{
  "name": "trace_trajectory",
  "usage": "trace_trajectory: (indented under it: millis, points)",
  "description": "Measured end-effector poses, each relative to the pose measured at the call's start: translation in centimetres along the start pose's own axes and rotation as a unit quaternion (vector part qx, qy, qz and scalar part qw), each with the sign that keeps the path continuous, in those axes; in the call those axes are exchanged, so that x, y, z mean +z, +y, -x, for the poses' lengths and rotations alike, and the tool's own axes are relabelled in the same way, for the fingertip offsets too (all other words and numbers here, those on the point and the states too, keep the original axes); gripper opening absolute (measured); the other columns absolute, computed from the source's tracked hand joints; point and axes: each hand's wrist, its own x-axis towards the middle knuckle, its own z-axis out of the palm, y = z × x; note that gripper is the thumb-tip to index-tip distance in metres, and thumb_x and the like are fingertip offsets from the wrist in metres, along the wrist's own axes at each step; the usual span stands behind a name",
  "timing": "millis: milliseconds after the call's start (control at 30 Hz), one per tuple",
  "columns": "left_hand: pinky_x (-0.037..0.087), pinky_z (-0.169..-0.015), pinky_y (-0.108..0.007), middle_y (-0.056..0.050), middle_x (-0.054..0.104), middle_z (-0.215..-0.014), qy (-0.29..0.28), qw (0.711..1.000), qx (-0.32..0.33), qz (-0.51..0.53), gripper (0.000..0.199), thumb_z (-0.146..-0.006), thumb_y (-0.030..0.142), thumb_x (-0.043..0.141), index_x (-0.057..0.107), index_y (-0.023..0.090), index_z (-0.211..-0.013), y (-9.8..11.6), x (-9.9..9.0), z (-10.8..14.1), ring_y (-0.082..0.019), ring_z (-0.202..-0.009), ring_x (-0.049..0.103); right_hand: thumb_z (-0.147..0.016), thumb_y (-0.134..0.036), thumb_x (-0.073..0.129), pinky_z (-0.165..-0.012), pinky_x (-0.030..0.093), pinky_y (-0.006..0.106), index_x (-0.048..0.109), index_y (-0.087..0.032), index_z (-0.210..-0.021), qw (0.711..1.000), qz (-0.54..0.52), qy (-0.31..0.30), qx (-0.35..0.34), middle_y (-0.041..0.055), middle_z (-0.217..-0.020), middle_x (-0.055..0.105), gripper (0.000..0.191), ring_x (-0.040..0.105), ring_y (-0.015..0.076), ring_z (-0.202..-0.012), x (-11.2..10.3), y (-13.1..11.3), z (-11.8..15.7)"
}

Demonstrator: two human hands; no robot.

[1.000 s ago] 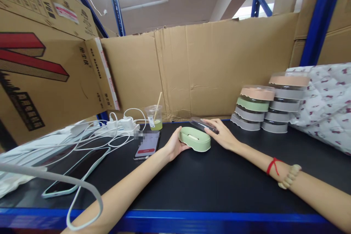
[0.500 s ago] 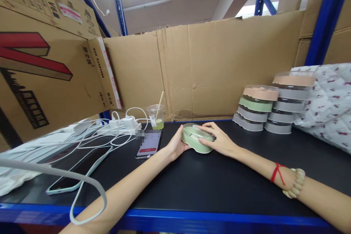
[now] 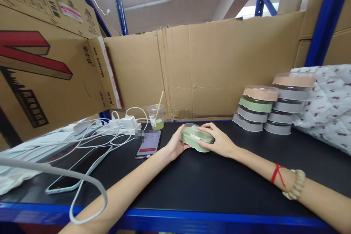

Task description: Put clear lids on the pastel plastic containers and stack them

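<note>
A green container with a clear lid (image 3: 196, 138) is held between both hands, slightly above or on the black table. My left hand (image 3: 177, 144) grips its left end, with the thumb at the side and the fingers underneath, partly hidden. My right hand (image 3: 219, 140) is closed on its right end, fingers over the lid and the near side. A small pale round spot shows on the lid near the right fingertips.
Stacked containers in grey, green and peach (image 3: 256, 109) stand at the back right beside a white patterned bag (image 3: 326, 102). Left lie a lit phone (image 3: 150, 144), a second phone (image 3: 82, 168), white cables and a power strip (image 3: 120, 126). A plastic cup (image 3: 156, 117) stands behind; cardboard (image 3: 214, 73) lines the back.
The green container has tilted or shifted very slightly in the hands. Both hands stay on it in almost the same place.
</note>
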Motion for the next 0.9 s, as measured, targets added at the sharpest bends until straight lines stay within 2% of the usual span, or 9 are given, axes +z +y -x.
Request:
trace_trajectory:
  millis: [233, 500, 633, 700, 767, 900]
  points:
    - [0.049, -0.054, -0.024, -0.001, 0.056, -0.065, 0.012, 1.0, 0.01, -0.01, 0.024, -0.09, 0.03, 0.042, 0.055, 0.012, -0.082, 0.0, 0.1, 0.1, -0.012, -0.056, 0.055, -0.074, -0.051, 0.054, -0.095, 0.046, 0.034, 0.054, -0.035, -0.119, 0.999, -0.025, 0.032, -0.018, 0.001, -0.12, 0.047, 0.048, 0.051, 0.016, -0.11, 0.4, 0.9, -0.2]
    - [0.049, -0.055, -0.024, -0.002, 0.057, -0.066, 0.01, 1.0, 0.005, 0.002, 0.022, -0.089, 0.025, 0.039, 0.054, 0.011, -0.081, 0.1, 0.1, 0.1, -0.012, -0.057, 0.055, -0.073, -0.051, 0.055, -0.096, 0.046, 0.034, 0.053, -0.033, -0.12, 0.998, -0.034, 0.017, -0.044, 0.0026, -0.122, 0.045, 0.05, 0.05, 0.0158, -0.113, 0.5, 1.3, -0.4]
    - [0.048, -0.049, -0.022, -0.001, 0.055, -0.062, 0.038, 0.999, 0.018, 0.017, 0.02, -0.088, 0.025, 0.041, 0.054, 0.011, -0.08, 0.1, 0.3, 0.3, -0.012, -0.052, 0.053, -0.067, -0.049, 0.063, -0.095, 0.048, 0.034, 0.046, -0.03, -0.126, 0.997, -0.028, 0.002, -0.075, 0.0052, -0.127, 0.041, 0.065, 0.049, 0.0162, -0.115, 0.6, 1.4, -0.4]
    - [0.047, -0.048, -0.022, -0.001, 0.056, -0.061, 0.043, 0.998, 0.029, 0.032, 0.019, -0.087, 0.024, 0.041, 0.055, 0.011, -0.081, 0.1, 0.3, 0.3, -0.011, -0.051, 0.053, -0.06, -0.048, 0.069, -0.096, 0.047, 0.036, 0.043, -0.026, -0.128, 0.994, 0.006, 0.03, -0.105, 0.0074, -0.129, 0.04, 0.076, 0.049, 0.018, -0.117, 0.5, 1.3, -0.4]
    - [0.048, -0.049, -0.022, -0.001, 0.056, -0.061, 0.044, 0.997, 0.03, 0.053, 0.02, -0.087, 0.023, 0.04, 0.055, 0.011, -0.082, 0.1, 0.3, 0.2, -0.012, -0.051, 0.054, -0.059, -0.046, 0.071, -0.1, 0.045, 0.038, 0.042, -0.024, -0.129, 0.983, 0.055, 0.066, -0.161, 0.0087, -0.131, 0.04, 0.079, 0.046, 0.0194, -0.12, 0.3, 1.4, -0.3]
    - [0.049, -0.05, -0.023, -0.003, 0.057, -0.06, 0.047, 0.994, 0.028, 0.091, 0.021, -0.087, 0.024, 0.04, 0.055, 0.01, -0.083, 0.2, 0.0, -0.1, -0.013, -0.051, 0.056, -0.069, -0.034, 0.064, -0.1, 0.045, 0.037, 0.044, -0.023, -0.128, 0.938, 0.15, 0.113, -0.29, 0.0083, -0.133, 0.043, 0.063, 0.043, 0.0186, -0.124, -0.1, 2.0, -0.5]
